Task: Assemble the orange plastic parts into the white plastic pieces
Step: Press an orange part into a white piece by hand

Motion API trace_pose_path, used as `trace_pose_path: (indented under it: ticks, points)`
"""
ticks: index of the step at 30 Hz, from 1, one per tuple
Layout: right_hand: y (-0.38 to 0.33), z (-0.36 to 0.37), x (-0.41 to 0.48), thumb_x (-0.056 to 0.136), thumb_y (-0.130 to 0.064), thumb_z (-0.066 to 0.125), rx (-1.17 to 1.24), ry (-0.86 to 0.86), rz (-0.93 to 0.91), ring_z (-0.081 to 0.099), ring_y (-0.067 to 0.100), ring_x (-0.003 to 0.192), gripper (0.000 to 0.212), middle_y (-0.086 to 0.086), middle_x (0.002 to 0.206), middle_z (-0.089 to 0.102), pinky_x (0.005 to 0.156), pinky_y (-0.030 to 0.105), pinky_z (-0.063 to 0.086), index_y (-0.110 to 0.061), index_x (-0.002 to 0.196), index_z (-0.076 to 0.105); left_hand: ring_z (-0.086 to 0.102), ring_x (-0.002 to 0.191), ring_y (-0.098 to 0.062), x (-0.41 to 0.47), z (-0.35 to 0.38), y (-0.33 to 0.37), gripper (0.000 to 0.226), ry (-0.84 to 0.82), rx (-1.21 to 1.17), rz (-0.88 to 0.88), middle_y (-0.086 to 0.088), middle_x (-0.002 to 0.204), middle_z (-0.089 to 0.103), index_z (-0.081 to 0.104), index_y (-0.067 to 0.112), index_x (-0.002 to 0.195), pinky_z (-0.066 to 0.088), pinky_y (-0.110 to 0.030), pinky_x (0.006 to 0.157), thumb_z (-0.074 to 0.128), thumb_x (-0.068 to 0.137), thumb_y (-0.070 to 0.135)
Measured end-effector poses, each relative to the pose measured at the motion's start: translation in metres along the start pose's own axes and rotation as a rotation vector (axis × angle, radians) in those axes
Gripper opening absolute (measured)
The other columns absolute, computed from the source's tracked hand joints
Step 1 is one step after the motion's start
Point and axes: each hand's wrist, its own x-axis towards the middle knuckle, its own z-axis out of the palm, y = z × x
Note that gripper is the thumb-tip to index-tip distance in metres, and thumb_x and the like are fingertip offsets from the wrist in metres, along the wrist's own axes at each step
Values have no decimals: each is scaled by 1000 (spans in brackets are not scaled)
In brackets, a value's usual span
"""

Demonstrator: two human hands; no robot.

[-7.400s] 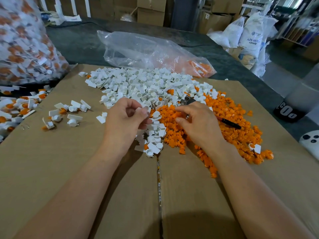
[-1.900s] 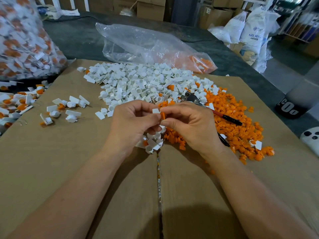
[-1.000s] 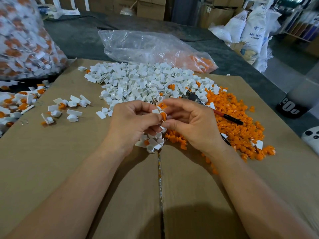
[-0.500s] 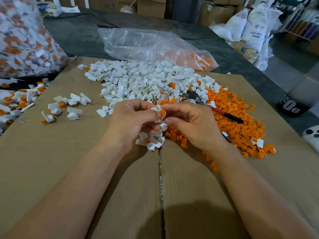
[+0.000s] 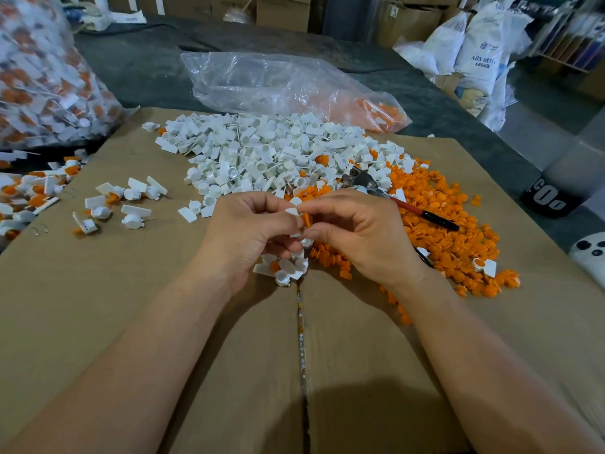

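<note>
Insertion, seemingly. Pinches white piece (image 5: 292,212) in left hand (image 5: 248,231), holds orange part (image 5: 306,220) against it between right hand (image 5: 360,234) fingertips, just nearer than white pile (image 5: 262,152). Needs aligned, firm push next.

Left hand (image 5: 248,231) pinching white piece (image 5: 292,212), right hand (image 5: 363,234) pinching orange part (image 5: 306,220)

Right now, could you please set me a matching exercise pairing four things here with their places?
Things:
1. loose heap of white plastic pieces
2. red-and-black-handled metal tool
3. crumpled clear plastic bag
4. single small orange plastic part

Places:
A. pinched by the right hand against the left hand's white piece
B. lying across the heap of orange plastic parts
C. on the dark table beyond the brown cardboard sheet
D. far middle of the cardboard

Pairs: 1-D, 2-B, 3-C, 4-A.
</note>
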Motion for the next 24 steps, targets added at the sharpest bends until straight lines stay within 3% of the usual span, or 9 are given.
trace_pose_path:
  ticks: [6, 16, 18, 20, 22, 24]
  points:
    - [-2, 0, 0, 72, -5, 70, -119, 6, -68, 60, 12, 81, 24, 9, 84, 69, 74, 30, 51, -1, 96, 70, 56, 36, -13, 0, 0, -1, 17, -8, 12, -2, -7, 47, 61, 61, 4, 65, 43, -16, 37, 63, 71, -12]
    - [-5, 1, 0, 73, -5, 70, -140, -3, -60, 60, 11, 83, 26, 1, 87, 66, 74, 26, 52, -3, 99, 69, 57, 37, -14, 1, 0, -1, 17, -6, 1, 2, -7, 48, 61, 60, 4, 65, 43, -16, 37, 63, 72, -11]
    - [-6, -1, 0, 73, -11, 72, -96, -12, 23, 62, 10, 85, 33, -1, 90, 66, 77, 24, 53, -8, 105, 66, 57, 37, -13, 0, 0, -1, 17, -3, -10, 9, -6, 47, 61, 60, 4, 65, 43, -16, 38, 63, 73, -11]
    - [-8, -9, 2, 69, -29, 73, -78, 18, 181, 62, 1, 87, 44, -11, 92, 65, 81, 16, 50, -19, 111, 63, 56, 37, -13, 0, 0, 0, 16, 3, -22, 15, -6, 48, 61, 59, 3, 65, 44, -17, 38, 63, 73, -10]
    - [-4, -25, 3, 62, -50, 65, -167, 78, 339, 59, -6, 84, 52, -20, 89, 61, 75, 9, 47, -28, 110, 61, 56, 37, -14, 0, 0, 0, 15, 8, -27, 16, -6, 48, 61, 59, 2, 66, 45, -17, 39, 63, 72, -11]
    - [4, -45, 3, 62, -57, 63, -338, 85, 479, 57, -4, 81, 57, -15, 93, 62, 68, 10, 44, -25, 110, 63, 56, 38, -14, 0, -1, 1, 16, 8, -26, 18, -6, 49, 61, 59, 2, 65, 45, -17, 40, 63, 72, -12]
